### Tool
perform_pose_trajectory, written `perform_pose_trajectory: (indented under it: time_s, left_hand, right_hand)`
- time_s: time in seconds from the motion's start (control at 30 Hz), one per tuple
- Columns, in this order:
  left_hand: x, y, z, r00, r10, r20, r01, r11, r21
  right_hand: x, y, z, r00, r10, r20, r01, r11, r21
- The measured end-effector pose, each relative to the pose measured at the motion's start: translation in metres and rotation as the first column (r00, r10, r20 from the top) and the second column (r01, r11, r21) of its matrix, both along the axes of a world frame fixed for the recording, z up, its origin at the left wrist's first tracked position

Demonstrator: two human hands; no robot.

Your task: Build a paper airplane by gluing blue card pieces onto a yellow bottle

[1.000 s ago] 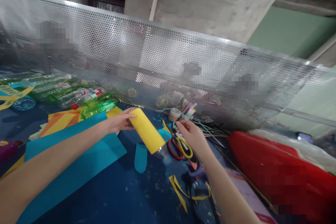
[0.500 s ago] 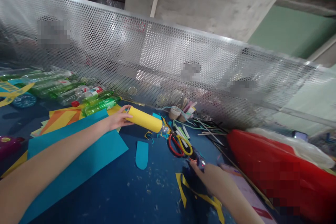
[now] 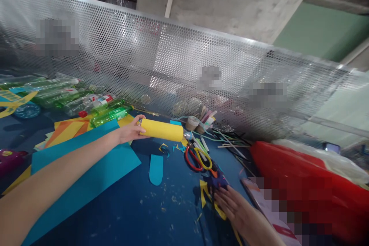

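My left hand [image 3: 132, 130] grips the base end of a plastic bottle wrapped in yellow paper [image 3: 163, 130]. The bottle lies nearly level, its clear neck [image 3: 188, 135] pointing right. At the lower right, my right hand [image 3: 238, 209] has its fingers stretched out beside what looks like a dark purple glue gun [image 3: 219, 181] with an orange part. Its fingertips reach the gun's near end and some yellow paper scraps [image 3: 203, 194]. Scissors with one red and one yellow handle [image 3: 193, 158] lie just beyond. A blue rounded paper piece [image 3: 156, 170] rests on the table between my hands.
Blue paper sheets [image 3: 86, 177] lie under my left forearm, with yellow and orange sheets [image 3: 70, 128] behind. Several green and clear bottles [image 3: 112, 116] lie at the back left. A perforated metal screen [image 3: 178, 61] borders the table. A red bag [image 3: 291, 165] sits at right.
My right hand has drawn back toward me and its fingers have straightened. The glue gun and yellow scraps have shifted. The wrapped bottle has swung slightly, its neck now farther right and higher.
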State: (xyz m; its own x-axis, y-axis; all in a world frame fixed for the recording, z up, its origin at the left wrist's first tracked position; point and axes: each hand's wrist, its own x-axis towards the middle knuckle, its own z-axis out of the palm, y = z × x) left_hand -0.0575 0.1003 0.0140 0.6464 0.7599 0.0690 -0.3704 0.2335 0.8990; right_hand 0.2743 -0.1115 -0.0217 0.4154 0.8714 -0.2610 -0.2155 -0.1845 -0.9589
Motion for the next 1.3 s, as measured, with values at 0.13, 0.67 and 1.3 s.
perform_pose_trajectory:
  time_s: [0.13, 0.67, 1.3]
  left_hand:
    - [0.0, 0.001, -0.002, 1.0, 0.006, 0.022, -0.005, 1.0, -0.016]
    - [0.005, 0.004, -0.009, 0.995, 0.093, 0.037, -0.086, 0.984, -0.157]
    - [0.038, -0.025, -0.01, 0.976, 0.214, 0.032, -0.209, 0.971, -0.112]
  right_hand:
    - [-0.011, 0.009, -0.001, 0.924, -0.247, -0.293, 0.227, 0.969, -0.099]
    - [-0.053, 0.039, 0.042, 0.972, -0.139, -0.187, 0.181, 0.957, 0.228]
    - [-0.091, 0.058, 0.023, 0.923, 0.06, 0.381, -0.17, 0.95, 0.263]
